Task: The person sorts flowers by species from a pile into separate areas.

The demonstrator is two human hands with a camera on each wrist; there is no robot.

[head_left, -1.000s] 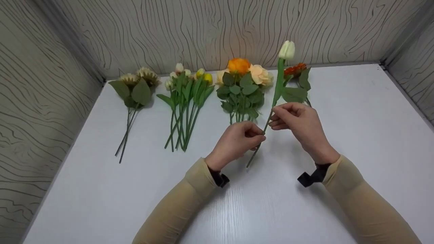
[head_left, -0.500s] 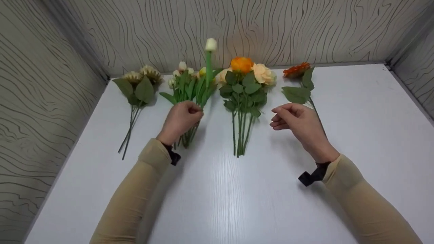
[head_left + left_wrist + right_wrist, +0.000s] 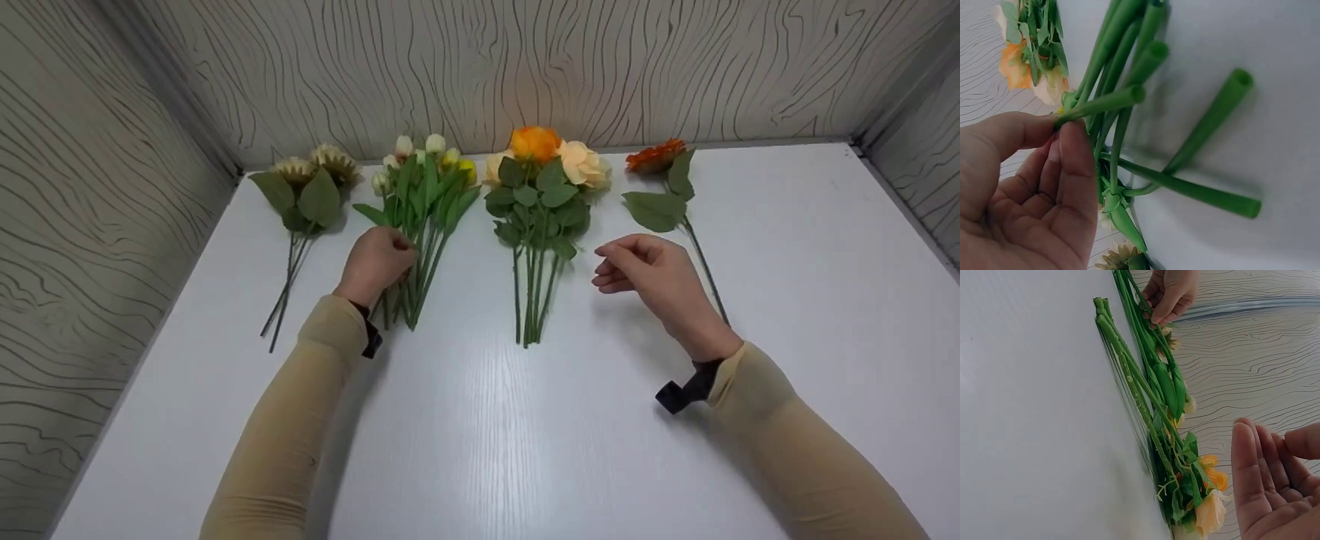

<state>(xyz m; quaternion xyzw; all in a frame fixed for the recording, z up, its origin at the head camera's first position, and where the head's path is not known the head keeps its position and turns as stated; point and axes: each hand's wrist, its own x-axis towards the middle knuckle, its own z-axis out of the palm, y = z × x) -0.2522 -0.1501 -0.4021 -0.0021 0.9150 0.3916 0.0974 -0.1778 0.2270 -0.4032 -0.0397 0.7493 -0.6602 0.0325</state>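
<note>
One tulip stem [image 3: 1103, 104] pinched by left hand [image 3: 375, 262] over tulip bunch [image 3: 420, 202].

Setting: a small staged work booth, not a lived-in room. A smooth white wood-grain bench [image 3: 525, 450] is closed in at the back and on both sides by upright panels papered in beige with dark wavy lines [image 3: 487, 67]; the panels meet at square corners with grey trim. Along the far edge lie sorted groups of artificial flowers: pale sunflower-like heads on thin stems [image 3: 304, 187], a bunch of white and yellow tulips with thick green plastic stems [image 3: 420, 202], orange and peach roses with round leaves [image 3: 540, 187], and one single orange bloom [image 3: 660, 180]. The left wrist view shows hollow tube-like stem ends, confirming plastic.
</note>
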